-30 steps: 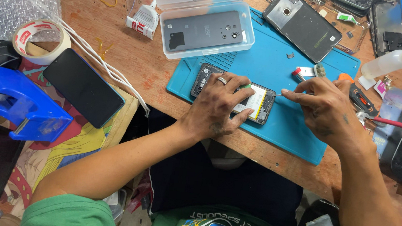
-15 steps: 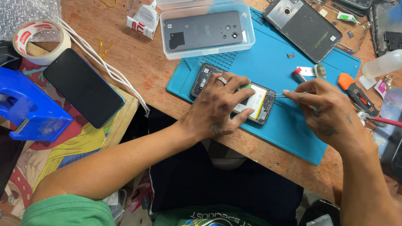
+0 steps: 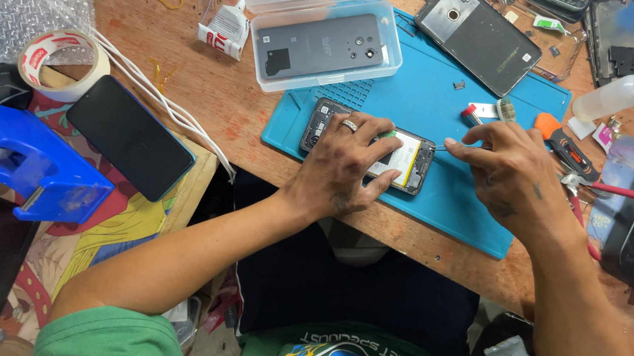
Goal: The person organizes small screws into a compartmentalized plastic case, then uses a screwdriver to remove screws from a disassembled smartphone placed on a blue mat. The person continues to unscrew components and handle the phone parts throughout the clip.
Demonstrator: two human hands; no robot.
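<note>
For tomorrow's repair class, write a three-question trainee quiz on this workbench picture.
1. True or false: the left hand rests on the opened phone.
2. On what does the opened phone lie? A) bubble wrap B) blue mat C) tape roll
3. Which hand wears a ring?

Key: 1 true. 2 B. 3 the left hand; the right hand shows none and works at the phone's right end.

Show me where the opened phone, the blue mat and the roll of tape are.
opened phone (image 3: pixel 405 157), head view, on its exposed battery.
blue mat (image 3: pixel 388 103), head view, on a bare part.
roll of tape (image 3: pixel 64 85), head view, on its outer wall.
</note>
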